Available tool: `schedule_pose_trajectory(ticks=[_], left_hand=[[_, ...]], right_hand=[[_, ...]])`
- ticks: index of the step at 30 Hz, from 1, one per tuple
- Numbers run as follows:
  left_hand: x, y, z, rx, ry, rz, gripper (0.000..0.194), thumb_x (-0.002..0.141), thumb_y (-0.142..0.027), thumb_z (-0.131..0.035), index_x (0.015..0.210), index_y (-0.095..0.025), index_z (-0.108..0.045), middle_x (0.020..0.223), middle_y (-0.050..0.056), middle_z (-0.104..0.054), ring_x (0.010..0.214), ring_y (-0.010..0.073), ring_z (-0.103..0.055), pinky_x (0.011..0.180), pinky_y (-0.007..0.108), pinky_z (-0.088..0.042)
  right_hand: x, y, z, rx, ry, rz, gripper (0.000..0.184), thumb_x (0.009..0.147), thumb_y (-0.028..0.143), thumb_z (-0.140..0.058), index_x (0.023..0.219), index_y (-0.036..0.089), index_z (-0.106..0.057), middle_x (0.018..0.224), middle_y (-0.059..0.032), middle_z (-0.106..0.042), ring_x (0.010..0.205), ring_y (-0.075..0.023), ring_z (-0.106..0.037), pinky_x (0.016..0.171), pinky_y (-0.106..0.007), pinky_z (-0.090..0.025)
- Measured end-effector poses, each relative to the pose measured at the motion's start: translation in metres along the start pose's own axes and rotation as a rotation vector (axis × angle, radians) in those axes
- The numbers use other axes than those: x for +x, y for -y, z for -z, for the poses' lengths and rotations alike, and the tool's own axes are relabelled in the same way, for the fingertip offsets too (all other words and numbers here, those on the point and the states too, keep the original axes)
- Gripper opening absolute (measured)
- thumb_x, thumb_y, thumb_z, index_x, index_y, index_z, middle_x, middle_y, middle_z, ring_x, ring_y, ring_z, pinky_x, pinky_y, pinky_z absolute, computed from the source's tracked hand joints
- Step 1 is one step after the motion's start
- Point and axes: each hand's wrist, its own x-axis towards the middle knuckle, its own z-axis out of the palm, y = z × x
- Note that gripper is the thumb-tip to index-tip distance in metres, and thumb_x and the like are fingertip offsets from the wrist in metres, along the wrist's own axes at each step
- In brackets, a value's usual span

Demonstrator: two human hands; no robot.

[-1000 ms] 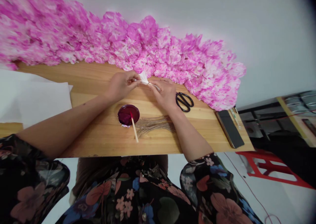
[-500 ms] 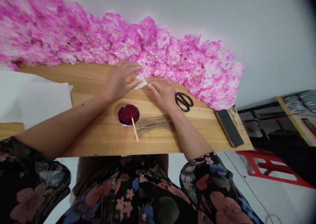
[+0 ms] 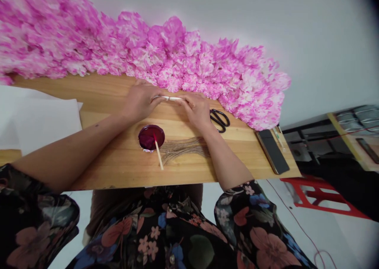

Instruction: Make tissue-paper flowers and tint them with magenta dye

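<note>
Between my two hands, just over the table, stretches a narrow piece of folded white paper (image 3: 174, 98), pinched in near its middle. My left hand (image 3: 141, 100) closes on its left end, thumb and fingers pressed together. The right end is gripped by my right hand (image 3: 197, 109). Black-handled scissors (image 3: 219, 119) lie just beyond my right wrist, their blades hidden. Nearer to me stands a small round dish of dark red liquid (image 3: 147, 139) with a pale wooden stick (image 3: 159, 155) resting in it. A bundle of thin brown strings (image 3: 186, 148) runs partly under my right forearm.
Pink and white paper flowers (image 3: 177, 59) are heaped along the back of the wooden table (image 3: 109, 166). White paper sheets (image 3: 44, 119) lie at the left. A black phone (image 3: 271, 151) rests near the right edge. A red stool (image 3: 322, 198) stands on the floor at the right.
My left hand has come down from its raised, spread position and closed on the paper's left end. The paper, fanned out at that end before, is now a narrow strip.
</note>
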Motion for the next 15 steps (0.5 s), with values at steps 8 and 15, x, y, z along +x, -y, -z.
schedule_pose_trajectory(ticks=[8, 15], left_hand=[[0.000, 0.006, 0.001, -0.006, -0.045, 0.002, 0.028, 0.098, -0.048, -0.069, 0.081, -0.028, -0.079, 0.068, 0.002, -0.069, 0.067, 0.0229, -0.058, 0.081, 0.039, -0.047], [-0.001, 0.002, 0.000, -0.038, -0.030, 0.041, 0.023, 0.097, -0.045, -0.074, 0.083, -0.028, -0.081, 0.068, 0.001, -0.070, 0.067, 0.0213, -0.059, 0.070, 0.034, -0.043]], right_hand=[[0.002, -0.014, 0.000, 0.237, -0.122, -0.200, 0.060, 0.116, 0.068, -0.048, 0.091, 0.023, -0.079, 0.088, -0.0020, -0.081, 0.084, -0.0182, -0.075, 0.082, -0.032, -0.059], [0.004, -0.013, -0.002, 0.405, -0.104, -0.155, 0.061, 0.111, 0.075, -0.052, 0.125, 0.024, -0.082, 0.121, -0.0069, -0.085, 0.113, -0.0223, -0.078, 0.103, -0.039, -0.060]])
